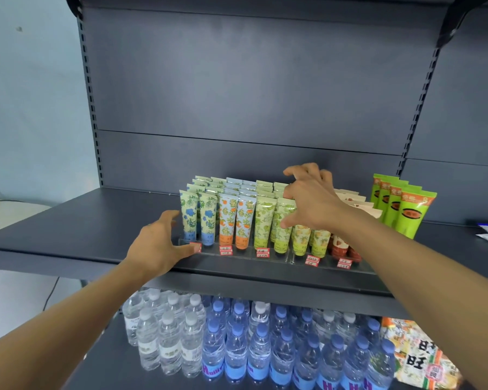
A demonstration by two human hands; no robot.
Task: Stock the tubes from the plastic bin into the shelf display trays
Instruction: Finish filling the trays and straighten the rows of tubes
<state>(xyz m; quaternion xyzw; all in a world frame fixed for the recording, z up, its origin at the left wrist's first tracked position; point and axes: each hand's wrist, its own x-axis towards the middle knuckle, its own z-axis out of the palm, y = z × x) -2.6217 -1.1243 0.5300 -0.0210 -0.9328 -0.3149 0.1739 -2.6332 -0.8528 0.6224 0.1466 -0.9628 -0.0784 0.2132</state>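
Mostly stocked already: the tubes (238,218) stood cap-down in tidy colour rows inside the clear display trays (268,256) on the grey shelf (76,229), blue-flower at left, then orange, green, yellow and red rows toward the right. Price tags (226,250) were stuck along the tray fronts. The plastic bin was not in view.

Left hand (159,243) lay at the left front corner of the tray, fingers spread and relaxed, thumb touching near the corner tag; likely it was bracing the tray so it would not slide. It held nothing.

Right hand (310,201) reached over the green and yellow rows, fingers (289,194) curled down onto the tube tops and thumb low against the front green tube. Whether it pinched one tube or only pressed the row could not be told. Probably it was seating or squaring tubes so the rows stayed upright.

Taller green tubes (406,209) stood right of the trays, apart from them. Water bottles (237,342) filled the shelf below, a snack bag (423,353) beside them.
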